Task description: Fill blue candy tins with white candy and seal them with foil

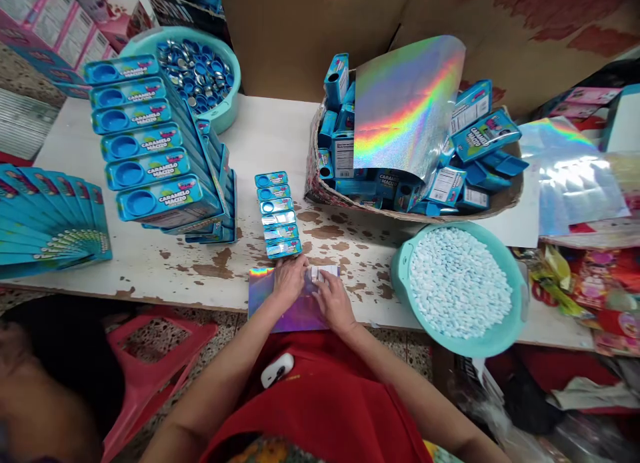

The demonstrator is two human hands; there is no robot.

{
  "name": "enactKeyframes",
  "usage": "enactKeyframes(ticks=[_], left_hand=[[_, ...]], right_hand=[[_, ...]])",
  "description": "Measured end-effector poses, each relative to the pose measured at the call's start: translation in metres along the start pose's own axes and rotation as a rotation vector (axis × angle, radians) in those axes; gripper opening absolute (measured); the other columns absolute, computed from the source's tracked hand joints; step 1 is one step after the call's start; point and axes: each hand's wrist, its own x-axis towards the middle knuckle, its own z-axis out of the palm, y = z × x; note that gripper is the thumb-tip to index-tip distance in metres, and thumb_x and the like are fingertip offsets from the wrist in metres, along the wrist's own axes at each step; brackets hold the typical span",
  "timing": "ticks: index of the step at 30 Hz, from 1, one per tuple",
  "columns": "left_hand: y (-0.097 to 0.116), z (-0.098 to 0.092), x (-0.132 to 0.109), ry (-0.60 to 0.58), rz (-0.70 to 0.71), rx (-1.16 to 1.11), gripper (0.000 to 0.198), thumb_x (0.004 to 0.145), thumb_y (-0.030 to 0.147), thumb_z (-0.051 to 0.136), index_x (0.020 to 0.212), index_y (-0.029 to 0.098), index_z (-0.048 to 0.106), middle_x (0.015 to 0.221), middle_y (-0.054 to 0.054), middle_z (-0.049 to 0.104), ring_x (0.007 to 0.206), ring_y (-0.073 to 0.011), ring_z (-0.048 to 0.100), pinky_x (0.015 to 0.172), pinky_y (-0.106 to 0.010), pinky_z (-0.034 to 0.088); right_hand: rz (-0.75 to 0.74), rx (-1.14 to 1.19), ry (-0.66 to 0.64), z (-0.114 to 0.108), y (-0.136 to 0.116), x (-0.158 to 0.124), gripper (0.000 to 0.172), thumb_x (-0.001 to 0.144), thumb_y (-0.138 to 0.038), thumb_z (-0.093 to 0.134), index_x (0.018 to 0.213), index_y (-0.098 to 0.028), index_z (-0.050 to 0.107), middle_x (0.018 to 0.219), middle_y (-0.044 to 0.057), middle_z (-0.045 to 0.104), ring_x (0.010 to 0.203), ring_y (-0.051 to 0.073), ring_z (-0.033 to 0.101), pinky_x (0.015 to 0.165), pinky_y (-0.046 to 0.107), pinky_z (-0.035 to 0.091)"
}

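On the table edge in front of me lies a holographic sheet (305, 318), rainbow and purple in sheen. My left hand (290, 280) presses on it, fingers curled together near its top edge. My right hand (334, 302) has its fingers bent over a small whitish sticker strip (324, 271) at the sheet's upper right; the fingertips are partly hidden. Just beyond my left hand, a row of small blue candy boxes (277, 213) stands with ends up. Some of the nearer ones carry a shiny strip across the top.
Stacked blue boxes (155, 196) stand left, before a teal tub (233, 106) of small metallic and blue caps. A carton (390, 213) holds jumbled boxes and a curved holographic sheet (405, 103). A teal tub (400, 270) of pale candies sits right. Another person's arm (45, 396) is lower left.
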Motion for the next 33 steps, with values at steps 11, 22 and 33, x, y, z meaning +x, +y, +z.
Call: enactKeyframes(ticks=[11, 22, 33], left_hand=[[0.017, -0.02, -0.015, 0.116, 0.058, -0.647, 0.031, 0.093, 0.025, 0.039, 0.121, 0.022, 0.051, 0.12, -0.007, 0.059, 0.112, -0.0196, 0.052, 0.095, -0.035, 0.039], [-0.013, -0.113, 0.005, -0.061, -0.236, -0.859, 0.024, 0.084, 0.039, 0.045, 0.094, 0.018, 0.053, 0.059, 0.004, 0.053, 0.043, -0.0101, 0.046, 0.046, -0.022, 0.036], [-0.079, -0.121, 0.078, 0.391, -0.13, -0.449, 0.014, 0.089, 0.027, 0.036, 0.096, 0.018, 0.044, 0.068, 0.002, 0.048, 0.065, -0.0138, 0.051, 0.063, -0.025, 0.038]], right_hand=[[0.411, 0.537, -0.09, -0.12, -0.012, 0.052, 0.02, 0.088, -0.033, 0.056, 0.078, -0.016, 0.052, 0.072, -0.001, 0.055, 0.064, 0.009, 0.049, 0.061, 0.021, 0.038], [0.43, 0.66, 0.186, -0.058, -0.041, 0.137, 0.019, 0.078, -0.035, 0.063, 0.073, -0.017, 0.063, 0.097, 0.008, 0.053, 0.097, 0.02, 0.051, 0.078, 0.029, 0.046], [0.458, 0.422, 0.214, -0.011, -0.06, 0.242, 0.01, 0.072, -0.018, 0.065, 0.065, -0.015, 0.058, 0.098, 0.009, 0.047, 0.096, 0.023, 0.044, 0.092, 0.038, 0.039]])
